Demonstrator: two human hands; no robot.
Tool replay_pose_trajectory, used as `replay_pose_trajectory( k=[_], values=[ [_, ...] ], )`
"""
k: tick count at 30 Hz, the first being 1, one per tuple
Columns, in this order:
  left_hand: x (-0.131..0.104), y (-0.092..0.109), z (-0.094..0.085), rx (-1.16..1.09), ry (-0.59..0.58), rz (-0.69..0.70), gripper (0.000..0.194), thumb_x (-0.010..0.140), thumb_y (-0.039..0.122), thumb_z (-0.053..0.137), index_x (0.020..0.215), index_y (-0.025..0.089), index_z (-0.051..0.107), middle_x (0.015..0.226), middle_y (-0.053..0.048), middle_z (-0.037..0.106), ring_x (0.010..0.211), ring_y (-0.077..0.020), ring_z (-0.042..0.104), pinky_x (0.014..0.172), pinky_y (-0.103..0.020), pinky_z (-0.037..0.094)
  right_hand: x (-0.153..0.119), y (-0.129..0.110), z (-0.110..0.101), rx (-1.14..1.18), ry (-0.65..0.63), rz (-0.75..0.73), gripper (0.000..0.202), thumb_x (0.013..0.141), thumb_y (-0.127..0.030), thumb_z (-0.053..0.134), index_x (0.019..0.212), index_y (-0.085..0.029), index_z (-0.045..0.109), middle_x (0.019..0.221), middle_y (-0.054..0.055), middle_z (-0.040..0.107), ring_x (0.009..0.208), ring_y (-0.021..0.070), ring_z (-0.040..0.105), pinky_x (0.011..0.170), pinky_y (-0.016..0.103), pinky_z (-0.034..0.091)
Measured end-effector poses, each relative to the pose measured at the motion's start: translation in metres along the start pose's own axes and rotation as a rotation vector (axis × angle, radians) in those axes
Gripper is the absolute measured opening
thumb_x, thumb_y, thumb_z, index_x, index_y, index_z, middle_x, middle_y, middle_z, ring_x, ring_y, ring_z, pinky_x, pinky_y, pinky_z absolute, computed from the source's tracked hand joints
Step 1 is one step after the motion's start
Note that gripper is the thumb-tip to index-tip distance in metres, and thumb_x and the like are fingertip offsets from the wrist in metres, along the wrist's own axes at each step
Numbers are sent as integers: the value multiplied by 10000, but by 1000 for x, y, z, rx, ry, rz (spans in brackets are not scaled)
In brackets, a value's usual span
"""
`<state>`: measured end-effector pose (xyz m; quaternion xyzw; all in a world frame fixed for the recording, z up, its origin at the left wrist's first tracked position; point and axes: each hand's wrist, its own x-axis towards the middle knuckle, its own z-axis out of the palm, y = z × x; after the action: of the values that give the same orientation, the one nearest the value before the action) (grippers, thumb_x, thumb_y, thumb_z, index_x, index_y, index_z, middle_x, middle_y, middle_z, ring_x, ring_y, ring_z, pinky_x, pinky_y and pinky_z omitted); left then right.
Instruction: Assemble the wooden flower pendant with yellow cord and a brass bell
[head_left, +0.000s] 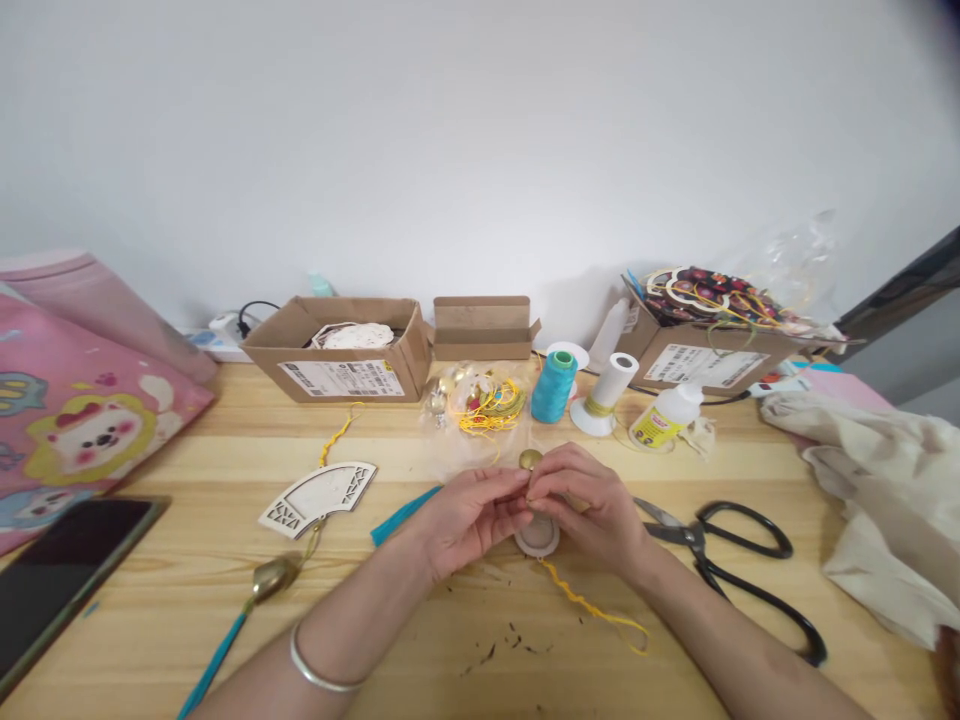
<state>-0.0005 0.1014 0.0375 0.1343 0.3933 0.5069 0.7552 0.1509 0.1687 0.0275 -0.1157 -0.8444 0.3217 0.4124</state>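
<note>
Pendant: just below fingertips
Brass bell: just above them
Left hand: curled, closure cannot tell
Right hand: fingertips together, item unclear

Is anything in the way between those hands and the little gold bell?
No, nothing that I can see. The bell peeks out just past the fingertips of the left hand and right hand. The scissors lie off to the right, not between them.
</note>
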Motion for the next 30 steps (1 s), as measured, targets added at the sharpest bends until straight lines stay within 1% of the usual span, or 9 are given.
replay_pose_trajectory(
  k=[3,6,9,13,18,20,24,27,30],
  values=[
    [-1,5,3,185,54,68,98,695,176,633,704,79,623,623,-18,605,537,-48,553,546,-136,482,1,-1,0,-7,21,28,85,737,-132,603,757,-213,620,748,28,623,762,153,558,694,296,465],
    [-3,9,8,468,173,203,90,672,184,616,673,99,586,558,4,583,486,-59,525,504,-165,453,1,0,1,-46,100,149,57,741,-162,600,717,-213,608,743,24,620,755,157,561,697,306,462],
    [-3,10,13,747,209,344,27,648,141,574,653,133,548,520,38,537,468,-68,495,486,-184,415,1,1,4,-77,171,255,47,742,-186,596,700,-205,602,766,33,619,772,165,570,712,317,461],
    [-4,5,16,1056,257,519,38,670,143,519,667,159,553,595,26,547,560,-97,510,542,-206,409,0,2,5,-164,195,276,54,738,-209,595,689,-200,616,785,42,618,791,179,562,735,345,445],
    [-4,1,14,1325,310,772,97,721,147,481,720,178,573,745,-13,582,697,-133,542,657,-240,432,0,2,4,-224,181,278,54,730,-211,599,687,-207,632,768,39,628,768,180,562,719,348,440],
    [-4,1,14,1417,308,842,108,737,143,473,734,183,573,768,-19,578,728,-140,537,676,-244,424,1,1,4,-204,178,291,56,729,-213,601,683,-204,632,756,38,635,760,179,567,718,346,442],
    [-3,2,12,1536,277,923,132,756,143,466,737,198,585,765,-21,581,743,-153,528,694,-259,403,1,0,3,-147,163,354,66,739,-200,584,689,-202,627,712,27,648,740,177,577,720,339,444],
    [0,2,10,1501,243,931,138,751,144,477,748,207,600,758,-19,597,739,-154,533,694,-257,400,2,1,3,-104,145,440,73,746,-201,569,710,-198,632,715,23,652,727,174,586,697,324,448],
    [3,0,6,1412,236,880,129,729,146,498,753,206,610,751,-14,621,715,-146,549,684,-243,412,2,3,4,-97,138,499,73,736,-205,580,690,-192,636,678,13,647,685,167,584,669,315,445]
  ],
)
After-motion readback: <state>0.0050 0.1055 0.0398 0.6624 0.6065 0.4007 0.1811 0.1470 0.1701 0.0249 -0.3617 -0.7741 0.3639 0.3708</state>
